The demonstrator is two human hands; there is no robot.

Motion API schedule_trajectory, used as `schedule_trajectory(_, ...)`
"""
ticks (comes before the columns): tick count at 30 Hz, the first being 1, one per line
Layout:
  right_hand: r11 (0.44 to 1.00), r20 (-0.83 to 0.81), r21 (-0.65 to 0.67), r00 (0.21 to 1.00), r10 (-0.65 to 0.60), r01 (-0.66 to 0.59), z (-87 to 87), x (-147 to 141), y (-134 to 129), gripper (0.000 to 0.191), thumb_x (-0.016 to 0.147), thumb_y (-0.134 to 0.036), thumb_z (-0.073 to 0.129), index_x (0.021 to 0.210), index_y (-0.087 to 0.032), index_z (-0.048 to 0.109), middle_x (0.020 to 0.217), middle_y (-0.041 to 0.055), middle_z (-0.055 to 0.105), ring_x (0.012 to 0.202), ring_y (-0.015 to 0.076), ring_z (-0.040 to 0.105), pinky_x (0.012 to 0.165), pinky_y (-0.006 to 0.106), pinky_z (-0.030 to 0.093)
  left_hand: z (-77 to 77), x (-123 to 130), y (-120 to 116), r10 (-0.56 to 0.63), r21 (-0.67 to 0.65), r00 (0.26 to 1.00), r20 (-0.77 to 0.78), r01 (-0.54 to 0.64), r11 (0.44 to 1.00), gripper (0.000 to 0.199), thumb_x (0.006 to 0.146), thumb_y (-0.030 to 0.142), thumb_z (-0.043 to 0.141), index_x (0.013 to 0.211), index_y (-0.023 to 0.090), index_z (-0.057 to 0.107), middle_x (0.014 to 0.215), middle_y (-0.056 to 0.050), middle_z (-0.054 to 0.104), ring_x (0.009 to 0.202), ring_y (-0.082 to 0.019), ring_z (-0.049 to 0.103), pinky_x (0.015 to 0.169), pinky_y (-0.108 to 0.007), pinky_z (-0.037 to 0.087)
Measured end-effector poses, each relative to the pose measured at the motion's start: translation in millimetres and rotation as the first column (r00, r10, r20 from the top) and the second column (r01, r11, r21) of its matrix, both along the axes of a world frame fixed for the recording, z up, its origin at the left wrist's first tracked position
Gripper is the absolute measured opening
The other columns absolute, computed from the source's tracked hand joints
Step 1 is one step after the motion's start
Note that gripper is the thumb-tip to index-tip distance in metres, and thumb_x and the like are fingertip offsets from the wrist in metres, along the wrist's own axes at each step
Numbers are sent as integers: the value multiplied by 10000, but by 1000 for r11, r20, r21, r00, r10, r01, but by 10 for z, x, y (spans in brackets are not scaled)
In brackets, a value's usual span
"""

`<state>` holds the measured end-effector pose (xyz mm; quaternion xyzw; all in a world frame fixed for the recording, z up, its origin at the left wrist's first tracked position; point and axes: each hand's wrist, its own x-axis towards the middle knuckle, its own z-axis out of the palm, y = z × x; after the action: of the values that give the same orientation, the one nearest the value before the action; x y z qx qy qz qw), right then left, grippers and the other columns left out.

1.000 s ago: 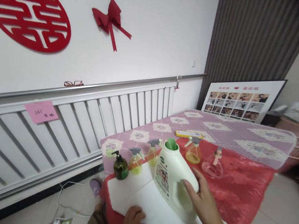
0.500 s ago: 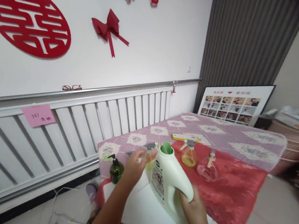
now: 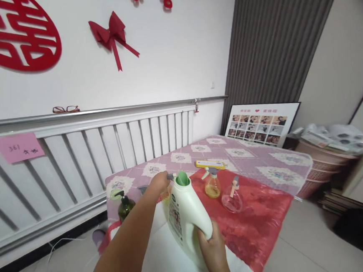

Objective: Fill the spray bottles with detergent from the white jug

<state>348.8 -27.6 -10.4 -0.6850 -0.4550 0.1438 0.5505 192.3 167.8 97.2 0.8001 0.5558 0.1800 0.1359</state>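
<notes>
My right hand (image 3: 213, 244) grips the handle of a large pale green detergent jug (image 3: 188, 219), which stands uncapped with a green spout (image 3: 182, 178) in its mouth. My left hand (image 3: 160, 183) reaches behind the jug, closed around the top of a spray bottle (image 3: 165, 196) with yellow liquid. Most of that bottle is hidden by my hand and the jug. Left of my forearm stands a dark green pump bottle (image 3: 126, 205), partly covered. To the right are a spray bottle with amber liquid (image 3: 213, 188) and a round clear pink spray bottle (image 3: 232, 199).
A white sheet (image 3: 157, 247) and a red cloth (image 3: 253, 218) lie over the flowered tablecloth (image 3: 201, 149). A yellow-edged box (image 3: 209, 164) lies farther back. Behind the table is a radiator (image 3: 131, 140); a photo board (image 3: 262, 123) leans at the far right, near pink baskets (image 3: 321, 154).
The view has turned right, so things sit farther left. My left hand has reached forward and closed on the spray bottle's top. My right hand stays on the jug's handle.
</notes>
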Motion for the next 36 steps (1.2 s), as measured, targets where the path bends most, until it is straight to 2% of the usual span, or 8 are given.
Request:
schedule_trajectory(5,1000,0,3,1000,9,-9,-8,-1,4,260,725,-458,517,878,-247,526,721,44,697,675,262,661,578,336,501,72,-36,-95,38,43,999,10,-38,998,306,894,373,563,1120,168,573,1141,-64,608,990,-195,606,861,-421,517)
schedule_trajectory(12,1000,3,23,1000,-15,15,4,2,14,274,690,-458,526,859,-243,537,719,39,692,672,257,654,580,335,498,646,-286,-325,117,232,978,174,-156,960,174,867,258,552,1014,179,601,972,-58,673,914,-191,611,797,-299,450)
schedule_trajectory(16,999,2,13,1000,-30,30,11,-6,26,303,674,-480,535,856,-238,540,737,45,682,691,259,644,608,346,494,952,-638,-699,142,314,953,269,-226,922,176,857,301,514,985,207,589,898,-6,657,823,-165,596,717,-259,417)
schedule_trajectory(20,1000,5,-3,1000,-21,21,6,-9,45,340,674,-496,537,882,-227,528,774,55,664,721,260,630,637,355,487,1045,-1018,-1206,146,310,914,378,-273,911,196,839,355,505,946,212,584,792,39,616,719,-130,566,648,-228,399)
schedule_trajectory(22,1000,10,-7,1000,-16,16,3,-10,54,345,673,-503,540,880,-228,517,773,51,650,729,258,621,649,358,483,995,-1168,-1429,135,266,889,438,-272,925,187,807,356,529,909,214,594,737,56,591,672,-119,547,618,-220,392)
schedule_trajectory(25,1000,19,-4,1000,-10,10,7,-15,59,334,678,-507,540,867,-235,505,764,39,635,738,251,611,658,353,478,798,-1312,-1653,125,191,876,466,-238,952,186,776,358,551,869,205,605,748,53,600,682,-121,542,633,-224,401)
schedule_trajectory(33,999,48,-10,998,-41,41,7,-8,68,337,658,-499,555,856,-228,516,751,36,622,734,253,594,672,371,465,-101,-1237,-1824,172,42,897,407,-207,978,130,757,244,548,861,193,608,746,29,597,688,-135,535,652,-250,388)
schedule_trajectory(36,999,54,-21,998,-38,40,0,-4,74,353,665,-505,560,877,-224,527,764,41,634,735,256,601,665,370,467,-339,-1142,-1854,191,31,885,424,-225,974,143,750,250,571,878,193,605,797,8,604,733,-155,546,700,-280,405)
